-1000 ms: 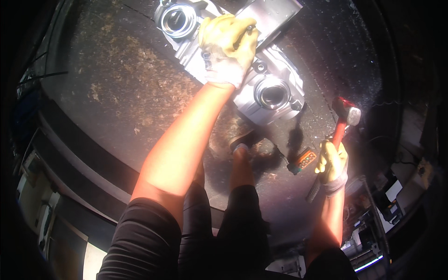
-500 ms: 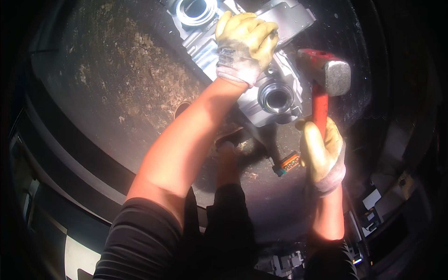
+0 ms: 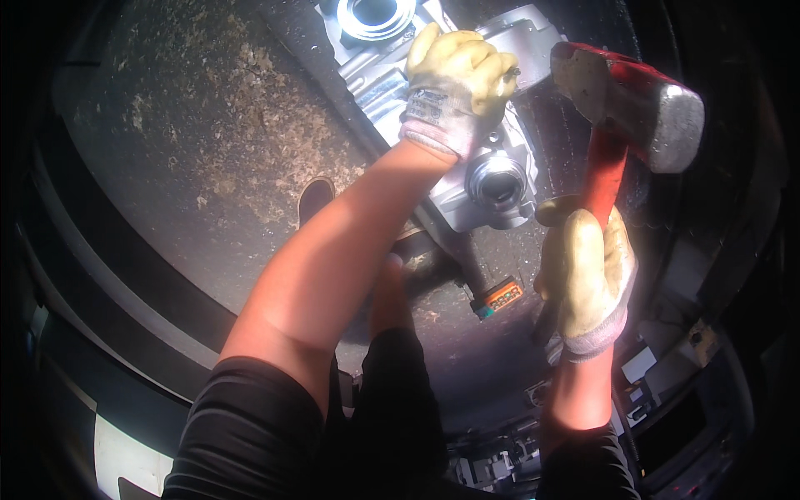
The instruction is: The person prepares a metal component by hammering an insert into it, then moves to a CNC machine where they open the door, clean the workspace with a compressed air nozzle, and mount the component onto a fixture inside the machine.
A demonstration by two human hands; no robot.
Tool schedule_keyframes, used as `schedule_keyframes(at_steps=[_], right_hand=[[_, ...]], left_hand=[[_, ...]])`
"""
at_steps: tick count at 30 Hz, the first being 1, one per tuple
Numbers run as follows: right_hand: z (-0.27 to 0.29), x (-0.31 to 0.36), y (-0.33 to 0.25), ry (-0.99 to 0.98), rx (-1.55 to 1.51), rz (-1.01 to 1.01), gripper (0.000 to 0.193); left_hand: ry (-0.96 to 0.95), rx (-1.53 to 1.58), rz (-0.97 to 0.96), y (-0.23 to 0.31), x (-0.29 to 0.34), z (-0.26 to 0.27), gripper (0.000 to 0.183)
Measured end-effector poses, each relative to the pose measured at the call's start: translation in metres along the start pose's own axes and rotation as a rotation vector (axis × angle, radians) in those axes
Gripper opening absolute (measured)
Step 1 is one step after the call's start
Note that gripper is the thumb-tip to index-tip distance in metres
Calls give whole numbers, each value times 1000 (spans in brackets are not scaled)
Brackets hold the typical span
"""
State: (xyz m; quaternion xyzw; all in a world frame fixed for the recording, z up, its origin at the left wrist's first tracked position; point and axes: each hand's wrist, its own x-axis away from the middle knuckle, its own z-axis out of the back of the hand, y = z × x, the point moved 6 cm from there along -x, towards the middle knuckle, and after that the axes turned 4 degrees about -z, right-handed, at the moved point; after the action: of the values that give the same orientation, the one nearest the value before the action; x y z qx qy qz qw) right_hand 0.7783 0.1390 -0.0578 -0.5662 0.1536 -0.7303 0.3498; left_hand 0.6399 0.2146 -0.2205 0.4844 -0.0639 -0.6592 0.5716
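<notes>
A hand sledgehammer (image 3: pixel 629 100) with a worn red head, bare metal face and red handle is raised at the right. My right hand (image 3: pixel 583 275), in a yellow-coated work glove, is closed round its handle. My left hand (image 3: pixel 467 71), gloved alike, makes a fist over a silvery cast-metal housing (image 3: pixel 467 212). Whatever that fist grips is hidden beneath the fingers. The housing has a round ringed opening (image 3: pixel 500 182) at its near end and another bright ring (image 3: pixel 375 15) at its far end. The hammer head is apart from the housing.
Along the housing's left side runs a dark bar (image 3: pixel 367 133). Near its lower end lies a small orange block (image 3: pixel 504 296) with a teal end. A shoe (image 3: pixel 317 198) shows left of my left forearm. The surface (image 3: pixel 225 108) is dark with brownish worn patches.
The hammer has come up and to the right, and looks larger, with my right hand still round its handle. My left fist remains over the housing; the whole view has shifted slightly.
</notes>
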Motion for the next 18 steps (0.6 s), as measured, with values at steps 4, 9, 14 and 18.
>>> schedule_keyframes(at_steps=[4, 9, 14, 18], right_hand=[[-10, -12, 6, 52, 69, -21, 26], [-18, -37, 20, 70, 73, -112, 34], [10, -4, 24, 83, -24, -44, 29], [49, 14, 58, 106, -92, -67, 27]], left_hand=[[27, 4, -6, -1, -1, 1, 19], [39, 15, -7, 1, -4, 2, 16], [-3, 15, -25, 6, -7, 4, 16], [-24, 29, -9, 6, -8, 5, 16]])
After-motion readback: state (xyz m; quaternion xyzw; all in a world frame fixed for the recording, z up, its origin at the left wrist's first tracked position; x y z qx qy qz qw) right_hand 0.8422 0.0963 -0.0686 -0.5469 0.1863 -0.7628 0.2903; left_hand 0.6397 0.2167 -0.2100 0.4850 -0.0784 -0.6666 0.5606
